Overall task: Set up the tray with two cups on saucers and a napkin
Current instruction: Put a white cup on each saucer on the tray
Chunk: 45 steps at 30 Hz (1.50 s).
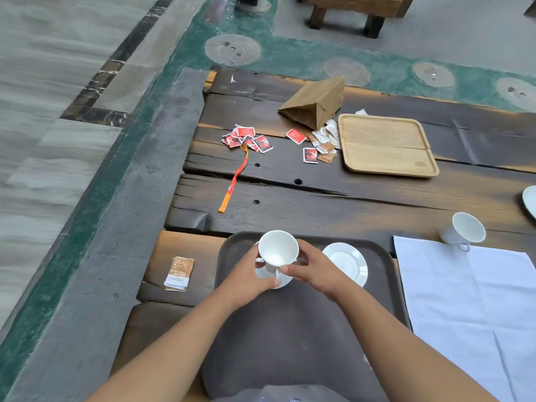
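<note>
A dark brown tray (290,329) lies on the wooden table in front of me. At its far left stands a white cup (278,247) on a white saucer (285,281), handle toward me. My left hand (249,278) and my right hand (311,269) both grip this cup from either side. A second white saucer (346,262) sits bare on the tray to the right. Another white cup (463,230) lies tilted at the far edge of a white napkin (475,300), which is spread on the table right of the tray.
A light wooden tray (385,145) sits farther back, beside a brown paper bag (314,104) and scattered red and brown sachets (248,139). An orange lanyard (235,181) lies mid-table. Some sachets (178,274) rest left of the dark tray. A white plate edge (530,200) shows far right.
</note>
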{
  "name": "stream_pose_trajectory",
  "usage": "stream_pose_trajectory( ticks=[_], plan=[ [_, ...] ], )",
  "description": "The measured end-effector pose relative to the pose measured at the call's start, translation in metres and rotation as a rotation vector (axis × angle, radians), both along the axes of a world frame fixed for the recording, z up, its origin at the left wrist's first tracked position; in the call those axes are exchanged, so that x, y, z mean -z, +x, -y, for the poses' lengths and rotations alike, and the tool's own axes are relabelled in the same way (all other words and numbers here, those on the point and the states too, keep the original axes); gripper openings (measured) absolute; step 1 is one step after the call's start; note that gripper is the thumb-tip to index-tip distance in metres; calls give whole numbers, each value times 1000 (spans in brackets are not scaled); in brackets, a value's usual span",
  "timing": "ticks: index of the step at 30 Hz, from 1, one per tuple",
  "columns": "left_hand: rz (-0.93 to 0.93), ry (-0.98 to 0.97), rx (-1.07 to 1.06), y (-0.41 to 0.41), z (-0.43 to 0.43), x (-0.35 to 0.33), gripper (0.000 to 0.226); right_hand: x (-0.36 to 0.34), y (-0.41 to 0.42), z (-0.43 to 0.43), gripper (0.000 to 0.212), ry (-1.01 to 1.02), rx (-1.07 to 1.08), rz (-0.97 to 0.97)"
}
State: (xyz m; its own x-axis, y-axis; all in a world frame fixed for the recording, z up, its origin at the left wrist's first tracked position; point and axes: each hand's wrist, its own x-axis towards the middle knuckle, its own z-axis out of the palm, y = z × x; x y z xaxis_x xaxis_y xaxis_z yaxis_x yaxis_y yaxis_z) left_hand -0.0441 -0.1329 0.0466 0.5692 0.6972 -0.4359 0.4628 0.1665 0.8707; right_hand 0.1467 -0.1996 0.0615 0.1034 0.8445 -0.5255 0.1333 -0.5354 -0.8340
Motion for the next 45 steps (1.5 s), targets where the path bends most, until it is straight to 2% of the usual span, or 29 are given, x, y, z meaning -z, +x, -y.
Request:
stream_pose_trajectory(
  ticks=[17, 45],
  plan=[
    [-73, 33, -12, 6, -5, 32, 76, 34, 0, -6, 67, 22, 19, 20],
    [-102, 69, 7, -4, 0, 46, 87, 46, -1, 3, 76, 19, -34, 65]
  ],
)
